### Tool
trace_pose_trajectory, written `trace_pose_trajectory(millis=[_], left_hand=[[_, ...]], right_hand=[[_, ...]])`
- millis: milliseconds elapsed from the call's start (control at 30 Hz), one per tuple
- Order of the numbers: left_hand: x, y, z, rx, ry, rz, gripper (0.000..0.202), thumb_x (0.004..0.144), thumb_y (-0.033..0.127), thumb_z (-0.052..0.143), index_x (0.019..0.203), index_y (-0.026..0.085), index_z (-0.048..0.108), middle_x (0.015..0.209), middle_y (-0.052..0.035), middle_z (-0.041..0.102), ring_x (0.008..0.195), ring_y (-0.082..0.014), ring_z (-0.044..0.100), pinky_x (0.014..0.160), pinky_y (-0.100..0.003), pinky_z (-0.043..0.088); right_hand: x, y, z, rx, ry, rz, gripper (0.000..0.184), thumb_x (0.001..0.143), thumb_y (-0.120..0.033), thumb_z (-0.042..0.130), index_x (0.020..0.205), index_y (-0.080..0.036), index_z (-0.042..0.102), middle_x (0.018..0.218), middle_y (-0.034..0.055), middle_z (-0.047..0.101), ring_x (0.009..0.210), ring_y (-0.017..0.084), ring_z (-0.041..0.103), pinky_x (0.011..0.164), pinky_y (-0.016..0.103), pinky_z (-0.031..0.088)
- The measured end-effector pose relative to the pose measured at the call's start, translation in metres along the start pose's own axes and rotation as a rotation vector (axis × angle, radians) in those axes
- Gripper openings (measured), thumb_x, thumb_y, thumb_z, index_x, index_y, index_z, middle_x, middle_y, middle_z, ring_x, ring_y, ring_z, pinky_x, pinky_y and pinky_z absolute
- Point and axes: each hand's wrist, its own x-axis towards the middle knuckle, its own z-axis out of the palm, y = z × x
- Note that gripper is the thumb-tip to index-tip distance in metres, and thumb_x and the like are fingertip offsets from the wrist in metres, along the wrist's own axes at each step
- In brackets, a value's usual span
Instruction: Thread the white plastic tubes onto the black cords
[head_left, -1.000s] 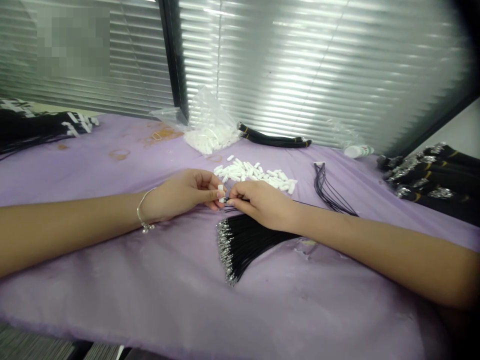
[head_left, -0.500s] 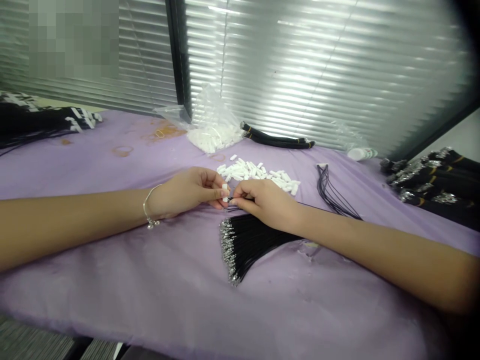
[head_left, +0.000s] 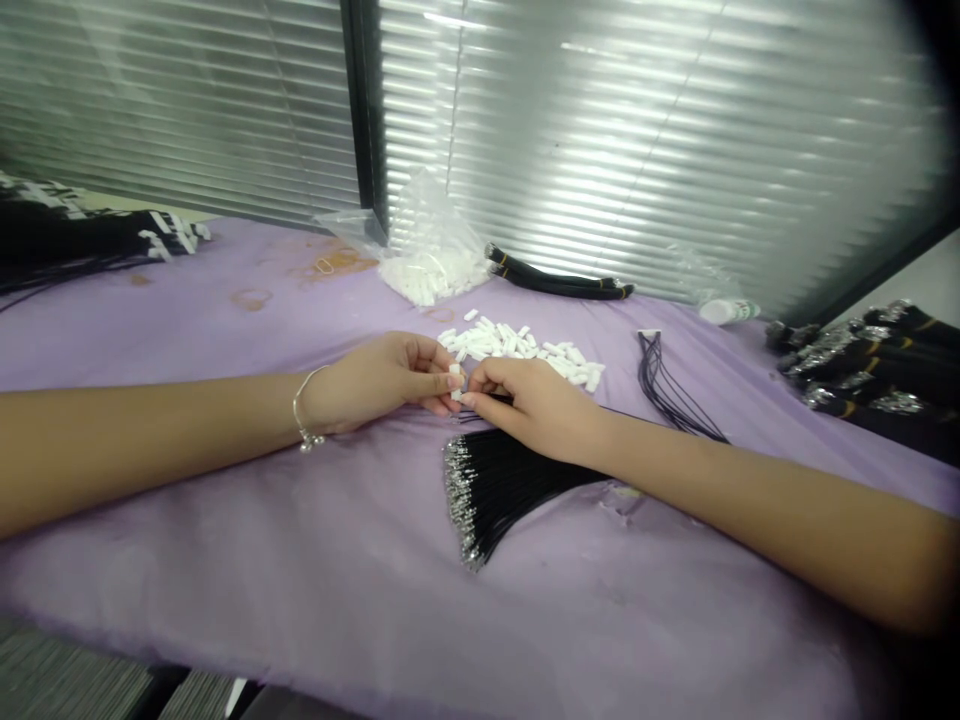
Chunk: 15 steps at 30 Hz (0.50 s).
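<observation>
My left hand (head_left: 375,382) pinches a small white plastic connector housing (head_left: 456,372) upright between thumb and fingers. Close against it, my right hand (head_left: 536,412) has thumb and forefinger pressed together on the end of a thin black wire; its tip is mostly hidden by the fingers. Below my right hand lies a fanned bundle of black wires (head_left: 517,475) with silvery metal terminals at the left ends. Just behind both hands, loose white connector housings (head_left: 517,345) are spread in a pile.
A clear bag of white housings (head_left: 435,275) stands at the back on the purple cloth (head_left: 300,580). Near it lies a tied black wire bundle (head_left: 562,285). Wires joined to one housing (head_left: 660,380) lie right. More bundles (head_left: 885,360) and finished-looking wires (head_left: 82,235) flank the table.
The hands stay together at nearly the same spot. The white housing tilts slightly and the right fingertips sit closer to its lower end. The whole view has shifted a little.
</observation>
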Motion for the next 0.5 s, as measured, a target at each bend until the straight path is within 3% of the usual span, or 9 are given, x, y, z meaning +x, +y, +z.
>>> trace_pose_trajectory(millis=[233, 500], left_hand=[[-0.0006, 0.0004, 0.0004, -0.009, 0.013, -0.026, 0.018, 0.074, 0.027, 0.062, 0.085, 0.012, 0.057, 0.073, 0.0004, 0.062, 0.069, -0.0077, 0.059, 0.07, -0.018, 0.048], [-0.0012, 0.0011, -0.0003, 0.035, 0.019, -0.021, 0.018, 0.076, 0.03, 0.059, 0.083, 0.014, 0.056, 0.071, 0.0, 0.064, 0.067, -0.0084, 0.06, 0.071, -0.02, 0.048]], right_hand=[[-0.0004, -0.0026, -0.0017, -0.051, 0.027, -0.013, 0.019, 0.085, -0.024, 0.041, 0.074, -0.015, 0.053, 0.065, -0.0014, 0.052, 0.058, 0.008, 0.042, 0.056, 0.021, 0.03], [-0.0008, 0.0025, 0.0015, -0.128, 0.091, 0.008, 0.022, 0.088, -0.027, 0.037, 0.077, -0.015, 0.051, 0.074, 0.0013, 0.055, 0.067, 0.01, 0.046, 0.062, 0.023, 0.032]])
